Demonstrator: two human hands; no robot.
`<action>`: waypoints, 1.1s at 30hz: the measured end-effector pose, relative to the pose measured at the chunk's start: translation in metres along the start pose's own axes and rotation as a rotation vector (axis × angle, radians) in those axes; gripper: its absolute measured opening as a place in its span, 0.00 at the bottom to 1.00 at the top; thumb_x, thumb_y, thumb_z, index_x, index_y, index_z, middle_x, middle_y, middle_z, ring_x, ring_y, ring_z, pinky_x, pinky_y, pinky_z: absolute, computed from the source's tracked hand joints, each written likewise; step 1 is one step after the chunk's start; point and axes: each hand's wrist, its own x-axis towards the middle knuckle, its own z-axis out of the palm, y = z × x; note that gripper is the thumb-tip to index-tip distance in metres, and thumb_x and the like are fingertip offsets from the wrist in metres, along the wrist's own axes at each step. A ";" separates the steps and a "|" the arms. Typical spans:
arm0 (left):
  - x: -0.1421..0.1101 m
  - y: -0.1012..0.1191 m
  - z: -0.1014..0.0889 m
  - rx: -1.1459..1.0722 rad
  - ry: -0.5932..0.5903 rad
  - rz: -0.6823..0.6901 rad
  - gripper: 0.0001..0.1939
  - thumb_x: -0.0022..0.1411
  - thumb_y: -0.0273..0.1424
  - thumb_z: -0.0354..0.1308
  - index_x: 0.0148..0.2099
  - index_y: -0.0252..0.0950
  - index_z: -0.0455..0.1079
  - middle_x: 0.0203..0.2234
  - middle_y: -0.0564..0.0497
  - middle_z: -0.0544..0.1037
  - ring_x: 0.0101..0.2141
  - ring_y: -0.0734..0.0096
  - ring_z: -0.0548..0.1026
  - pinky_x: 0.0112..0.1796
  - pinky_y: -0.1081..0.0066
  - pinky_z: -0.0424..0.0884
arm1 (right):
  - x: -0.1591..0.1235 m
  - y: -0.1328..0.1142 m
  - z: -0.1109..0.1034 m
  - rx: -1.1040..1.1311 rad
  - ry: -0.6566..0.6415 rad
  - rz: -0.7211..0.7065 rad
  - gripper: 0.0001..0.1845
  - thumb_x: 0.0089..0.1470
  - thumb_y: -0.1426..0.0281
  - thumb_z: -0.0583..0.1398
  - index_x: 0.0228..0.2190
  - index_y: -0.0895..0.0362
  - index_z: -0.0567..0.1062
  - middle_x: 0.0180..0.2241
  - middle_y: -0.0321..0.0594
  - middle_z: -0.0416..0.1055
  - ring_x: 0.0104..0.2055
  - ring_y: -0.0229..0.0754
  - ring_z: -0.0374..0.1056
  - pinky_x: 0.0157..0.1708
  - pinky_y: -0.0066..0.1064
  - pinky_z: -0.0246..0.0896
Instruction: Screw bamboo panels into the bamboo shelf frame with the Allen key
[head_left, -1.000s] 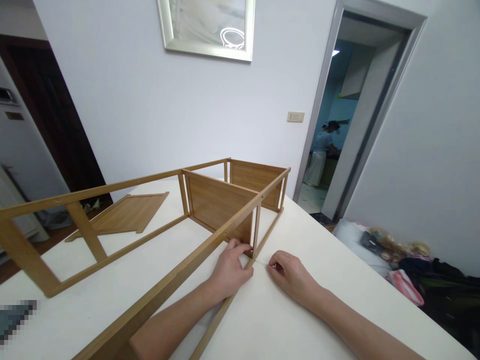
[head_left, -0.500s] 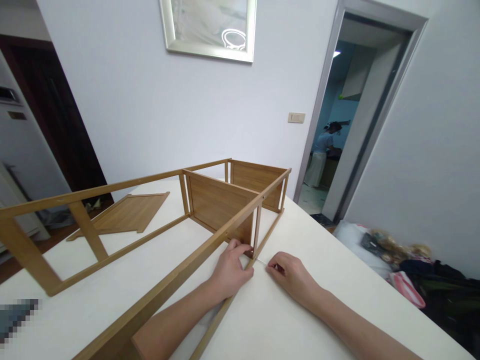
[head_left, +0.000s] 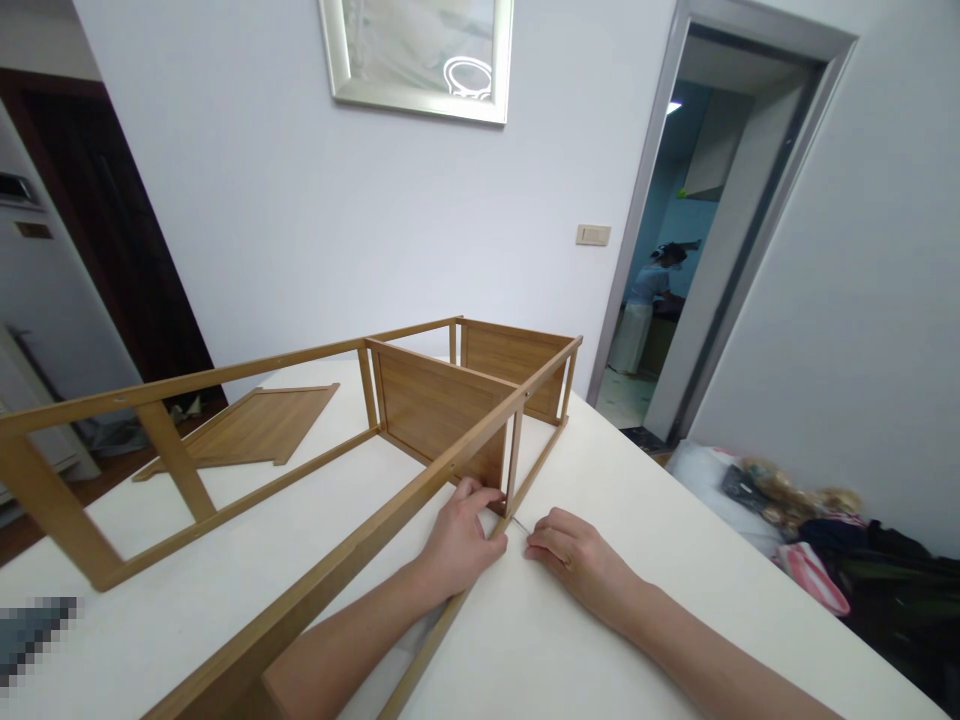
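Note:
A wooden shelf rack [head_left: 401, 507] lies on its side on the white table [head_left: 570, 650], with shelf boards standing upright between its two side frames. My left hand [head_left: 459, 540] is closed around the near lower rail, beside the corner where the middle shelf board [head_left: 439, 400] meets it. My right hand [head_left: 581, 562] rests low over the table just outside that rail. Its fingers pinch a thin metal hex key [head_left: 521, 525], whose tip meets the rail at this joint. The key's other end is hidden in my fingers.
A loose wooden board [head_left: 262, 425] lies flat behind the rack at the left. A pixelated dark object [head_left: 30, 635] sits at the table's left edge. Clothes and bags [head_left: 840, 540] are piled beyond the right edge. Another person [head_left: 643, 300] stands past the doorway.
My right hand has turned slightly, its fingers shifting a little left and down around the hex key. The left hand and the rack have stayed put.

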 end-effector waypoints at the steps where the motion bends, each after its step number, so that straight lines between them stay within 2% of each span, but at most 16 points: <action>1: 0.000 0.000 0.000 -0.002 -0.001 -0.001 0.22 0.47 0.23 0.60 0.47 0.38 0.72 0.38 0.54 0.67 0.22 0.81 0.66 0.29 0.73 0.70 | 0.000 0.000 -0.001 -0.021 -0.003 -0.020 0.10 0.63 0.71 0.54 0.34 0.56 0.75 0.30 0.42 0.72 0.33 0.39 0.68 0.32 0.30 0.63; 7: 0.000 -0.004 0.002 -0.009 0.003 0.006 0.23 0.47 0.23 0.59 0.48 0.38 0.72 0.39 0.54 0.67 0.21 0.83 0.66 0.29 0.74 0.70 | 0.003 0.003 -0.006 -0.098 -0.012 -0.068 0.12 0.64 0.72 0.52 0.33 0.57 0.75 0.29 0.42 0.72 0.32 0.40 0.66 0.30 0.31 0.60; 12: 0.000 -0.005 0.003 -0.003 0.000 0.008 0.22 0.47 0.23 0.60 0.47 0.38 0.72 0.38 0.54 0.67 0.22 0.83 0.66 0.29 0.73 0.69 | -0.001 0.012 -0.002 0.021 0.096 0.099 0.14 0.62 0.64 0.56 0.30 0.56 0.77 0.30 0.42 0.71 0.32 0.39 0.68 0.31 0.30 0.63; 16: 0.001 -0.005 0.002 -0.004 0.001 0.009 0.22 0.47 0.23 0.60 0.47 0.38 0.72 0.38 0.53 0.67 0.22 0.82 0.66 0.29 0.74 0.69 | -0.004 0.015 0.001 0.073 0.066 0.175 0.15 0.61 0.62 0.57 0.31 0.56 0.79 0.28 0.41 0.72 0.32 0.39 0.69 0.32 0.30 0.65; 21: 0.000 -0.003 0.001 -0.003 0.002 0.012 0.22 0.47 0.23 0.59 0.47 0.38 0.72 0.39 0.53 0.67 0.23 0.81 0.66 0.30 0.74 0.69 | -0.005 0.008 -0.002 0.074 0.011 0.163 0.12 0.62 0.66 0.55 0.36 0.55 0.79 0.31 0.42 0.74 0.35 0.40 0.71 0.35 0.31 0.68; 25: 0.000 -0.002 0.001 -0.003 0.001 0.003 0.22 0.47 0.23 0.60 0.47 0.39 0.72 0.38 0.53 0.67 0.23 0.81 0.66 0.30 0.73 0.70 | -0.006 0.002 -0.008 0.035 -0.045 0.093 0.14 0.63 0.73 0.52 0.42 0.56 0.76 0.35 0.45 0.74 0.38 0.42 0.70 0.37 0.33 0.68; 29: 0.000 -0.002 0.001 -0.010 -0.003 0.002 0.22 0.47 0.24 0.60 0.47 0.38 0.72 0.38 0.53 0.67 0.23 0.81 0.66 0.30 0.73 0.70 | -0.006 0.000 -0.012 -0.076 -0.088 0.028 0.14 0.62 0.76 0.51 0.41 0.56 0.75 0.34 0.45 0.71 0.36 0.42 0.67 0.34 0.32 0.65; 33: 0.001 -0.002 0.001 -0.005 0.001 0.008 0.22 0.47 0.23 0.60 0.47 0.39 0.72 0.39 0.54 0.67 0.22 0.81 0.66 0.31 0.72 0.70 | -0.006 0.001 -0.010 -0.127 -0.125 0.029 0.14 0.62 0.77 0.50 0.39 0.57 0.74 0.33 0.43 0.68 0.35 0.41 0.65 0.32 0.31 0.62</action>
